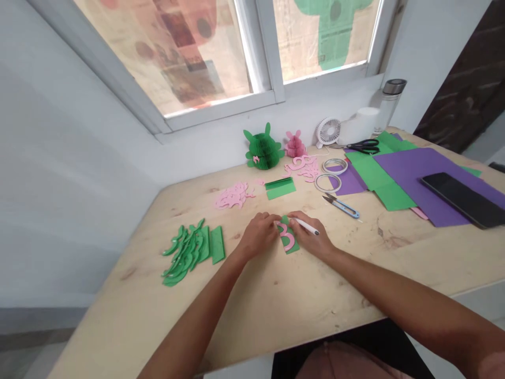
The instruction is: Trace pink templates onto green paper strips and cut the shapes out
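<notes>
A pink curved paper cutout (291,241) lies over a small green paper piece (294,249) on the wooden table. My left hand (258,234) is closed at its left edge, fingertips pressing the cutout onto the green piece. With its fingers wrapped round a white pen (305,226), my right hand (314,239) rests at the right edge of the same green piece. The pen slants, its dark end toward the right; its tip is hidden by my fingers. Just beyond both hands lies a folded green paper strip (281,189).
Green cutouts (187,258) pile at left, pink cutouts (232,196) farther back. Tape rolls (328,183), blue thread snips (344,206), black scissors (365,146), purple paper (426,176) and a phone (463,197) lie right. A green honeycomb figure (265,150) and fan (329,131) stand behind.
</notes>
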The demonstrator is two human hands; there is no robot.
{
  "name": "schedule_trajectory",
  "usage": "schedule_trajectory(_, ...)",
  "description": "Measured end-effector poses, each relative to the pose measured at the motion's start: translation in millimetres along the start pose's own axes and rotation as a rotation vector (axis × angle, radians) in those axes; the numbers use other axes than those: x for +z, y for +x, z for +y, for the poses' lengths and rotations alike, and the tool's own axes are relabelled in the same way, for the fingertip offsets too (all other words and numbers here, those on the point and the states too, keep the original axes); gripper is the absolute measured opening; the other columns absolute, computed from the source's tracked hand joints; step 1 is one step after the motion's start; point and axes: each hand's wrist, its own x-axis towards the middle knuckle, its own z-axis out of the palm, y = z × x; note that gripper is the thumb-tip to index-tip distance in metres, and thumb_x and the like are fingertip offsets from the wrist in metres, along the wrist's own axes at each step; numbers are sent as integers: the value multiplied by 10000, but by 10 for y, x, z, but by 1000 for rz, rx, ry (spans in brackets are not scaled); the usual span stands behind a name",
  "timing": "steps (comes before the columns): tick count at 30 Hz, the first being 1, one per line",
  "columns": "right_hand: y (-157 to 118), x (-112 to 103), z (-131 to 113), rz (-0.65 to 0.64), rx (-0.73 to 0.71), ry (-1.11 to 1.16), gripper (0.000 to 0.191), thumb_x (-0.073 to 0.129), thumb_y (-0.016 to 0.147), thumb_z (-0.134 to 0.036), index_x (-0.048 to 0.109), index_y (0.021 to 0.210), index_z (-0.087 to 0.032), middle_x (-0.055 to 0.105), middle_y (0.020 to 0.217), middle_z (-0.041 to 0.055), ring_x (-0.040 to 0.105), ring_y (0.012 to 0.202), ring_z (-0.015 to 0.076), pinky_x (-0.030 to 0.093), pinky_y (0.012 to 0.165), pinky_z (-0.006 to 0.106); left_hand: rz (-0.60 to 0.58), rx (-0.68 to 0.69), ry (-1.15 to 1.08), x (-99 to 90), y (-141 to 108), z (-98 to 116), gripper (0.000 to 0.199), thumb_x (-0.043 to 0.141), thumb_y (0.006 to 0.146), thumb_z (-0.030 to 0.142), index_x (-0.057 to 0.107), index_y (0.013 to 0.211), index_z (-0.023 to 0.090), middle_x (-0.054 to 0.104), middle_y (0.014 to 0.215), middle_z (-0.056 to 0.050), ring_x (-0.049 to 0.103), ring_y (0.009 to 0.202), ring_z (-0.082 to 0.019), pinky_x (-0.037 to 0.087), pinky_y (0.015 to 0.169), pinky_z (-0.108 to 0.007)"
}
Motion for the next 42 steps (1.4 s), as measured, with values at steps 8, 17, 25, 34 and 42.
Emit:
schedule_trajectory(8, -28, -17, -16, -19, -19, -68, 228, 449, 873, -312, 625, 1011, -264, 708, 811, -11, 653, 717, 168, 433, 633, 234, -96, 0, 84, -16, 202, 63, 186, 528, 726, 101, 640, 827, 210, 614, 775, -30, 556, 776, -194, 428, 714, -297)
schedule_trajectory(17, -32, -16, -16, -11, -16, -115, 221, 457, 861, -295, 637, 986, -269, 699, 770, 2, 629, 701, 180, 403, 611, 249, -109, -42, 67, -24, 204, 53, 136, 553, 699, 110, 644, 726, 208, 602, 745, -31, 561, 783, -196, 427, 732, -301)
schedule_trajectory(25, -49, -4, 13, 0, -17, -77, 228, 467, 863, -299, 647, 1001, -289, 705, 773, -14, 648, 712, 176, 441, 645, 252, -66, -113, -123, -120, -68, -1, 74, 600, 643, 140, 609, 608, 205, 594, 705, -26, 554, 770, -205, 421, 728, -312)
schedule_trajectory(34, -53, -23, 39, -9, -16, -45, 242, 454, 863, -321, 646, 999, -267, 707, 771, -11, 639, 685, 169, 445, 658, 260, 82, -250, -670, -171, -623, -96, 190, 686, 677, 346, 602, 672, 176, 632, 654, -7, 568, 630, -144, 426, 608, -258)
schedule_trajectory(42, -42, -10, 75, 9, -13, -35, 253, 462, 857, -331, 640, 1018, -251, 713, 778, 1, 640, 674, 171, 442, 646, 267, 529, -352, -1143, 32, -687, -308, 348, 753, 605, 423, 539, 755, 193, 625, 689, 14, 630, 677, -125, 507, 747, -287)
